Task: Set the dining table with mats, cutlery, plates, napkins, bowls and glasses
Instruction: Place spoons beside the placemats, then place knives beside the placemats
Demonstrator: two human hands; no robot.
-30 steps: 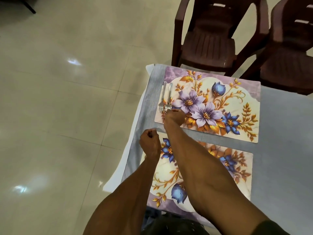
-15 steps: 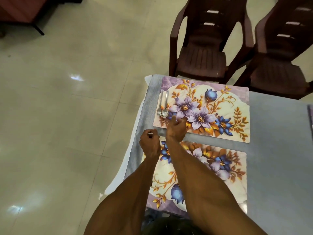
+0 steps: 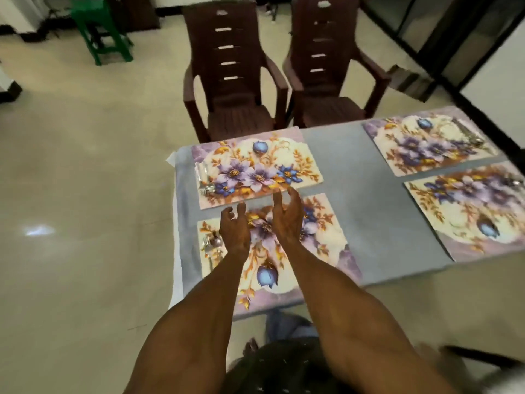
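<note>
Hovering side by side over the near mat (image 3: 321, 248), the left hand (image 3: 234, 230) and the right hand (image 3: 287, 216) were both empty, their fingers loosely spread and relaxed, holding nothing. Just left of the left hand, at the near mat's left edge, lay a set of cutlery (image 3: 209, 242); blur made it hard to say for certain, but it looked like a spoon and a fork lying together. Just beyond the right hand's fingertips lay the far mat (image 3: 255, 169), its near edge close to them, and a second set of cutlery (image 3: 205, 184) rested at that mat's left edge, ahead and to the left of the left hand. Well off to the right of the right hand, two more floral mats sat on the grey table (image 3: 366, 203): a far right mat (image 3: 429, 143) and a near right mat (image 3: 471, 209), each carrying something metallic near its right side, too blurred to identify. Beyond the hands, past the table's far edge, stood two brown plastic chairs (image 3: 233, 81). Far to the left beyond them stood a green stool (image 3: 99, 29) on the pale tiled floor.
</note>
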